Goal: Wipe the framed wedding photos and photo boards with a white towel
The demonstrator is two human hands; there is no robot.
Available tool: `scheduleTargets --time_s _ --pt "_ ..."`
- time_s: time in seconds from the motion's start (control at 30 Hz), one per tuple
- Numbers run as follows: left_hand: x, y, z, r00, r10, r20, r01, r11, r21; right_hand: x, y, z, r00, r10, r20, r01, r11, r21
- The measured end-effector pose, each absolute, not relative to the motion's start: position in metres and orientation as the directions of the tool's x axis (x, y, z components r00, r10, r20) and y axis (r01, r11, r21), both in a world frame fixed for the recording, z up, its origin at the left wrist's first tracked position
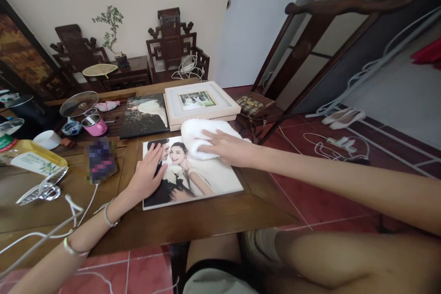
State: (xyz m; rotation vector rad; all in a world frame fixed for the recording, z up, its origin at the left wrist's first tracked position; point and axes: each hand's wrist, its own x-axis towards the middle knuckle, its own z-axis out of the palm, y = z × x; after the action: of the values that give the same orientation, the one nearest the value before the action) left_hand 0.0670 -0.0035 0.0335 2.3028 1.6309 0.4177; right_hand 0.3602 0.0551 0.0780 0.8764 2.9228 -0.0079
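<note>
A wedding photo panel lies flat near the front edge of the wooden table, showing a couple in dark and white clothes. My left hand rests on its left part with the fingers stretched out flat. At the panel's upper right, my right hand presses on a folded white towel, fingers spread over the cloth. Part of the panel is covered by the towel. Behind lie a dark photo panel and a white picture frame with a small photo in it, stacked on another frame.
To the left stand an oil bottle, a pink cup and a blue-and-white cup. Scissors, a blurred-out device and white cables lie nearby. A wooden chair holding a checked bag stands right.
</note>
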Motion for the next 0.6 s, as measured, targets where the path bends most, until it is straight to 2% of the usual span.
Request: scheduleTargets --time_s 0.1,0.2,0.27,0.33,0.4,0.47,0.6 --pt "0.058 -0.008 0.035 0.298 0.951 0.085 0.861 -0.306 0.406 0.348 0.045 0.088 -0.815 0.560 -0.150 0.568 0.822 -0.020" --pt "0.052 -0.011 0.035 0.290 0.953 0.092 0.859 -0.302 0.413 0.342 0.025 0.111 -0.775 0.563 -0.287 0.617 0.771 -0.154" --pt "0.051 -0.012 0.036 0.290 0.953 0.092 0.859 -0.301 0.415 0.340 0.009 0.131 -0.755 0.525 -0.393 0.636 0.733 -0.242" --pt "0.052 -0.013 0.036 0.288 0.953 0.092 0.858 -0.300 0.416 0.340 -0.007 0.147 -0.766 0.439 -0.470 0.609 0.730 -0.310" --pt "0.055 -0.013 0.036 0.286 0.955 0.083 0.861 -0.294 0.415 0.341 -0.020 0.155 -0.805 0.347 -0.482 0.547 0.747 -0.378" --pt "0.058 -0.013 0.035 0.294 0.952 0.084 0.861 -0.302 0.409 0.339 -0.028 0.155 -0.838 0.302 -0.453 0.503 0.750 -0.430" --pt "0.057 -0.012 0.033 0.346 0.932 0.111 0.852 -0.361 0.379 0.327 -0.028 0.144 -0.828 0.380 -0.414 0.544 0.723 -0.426"
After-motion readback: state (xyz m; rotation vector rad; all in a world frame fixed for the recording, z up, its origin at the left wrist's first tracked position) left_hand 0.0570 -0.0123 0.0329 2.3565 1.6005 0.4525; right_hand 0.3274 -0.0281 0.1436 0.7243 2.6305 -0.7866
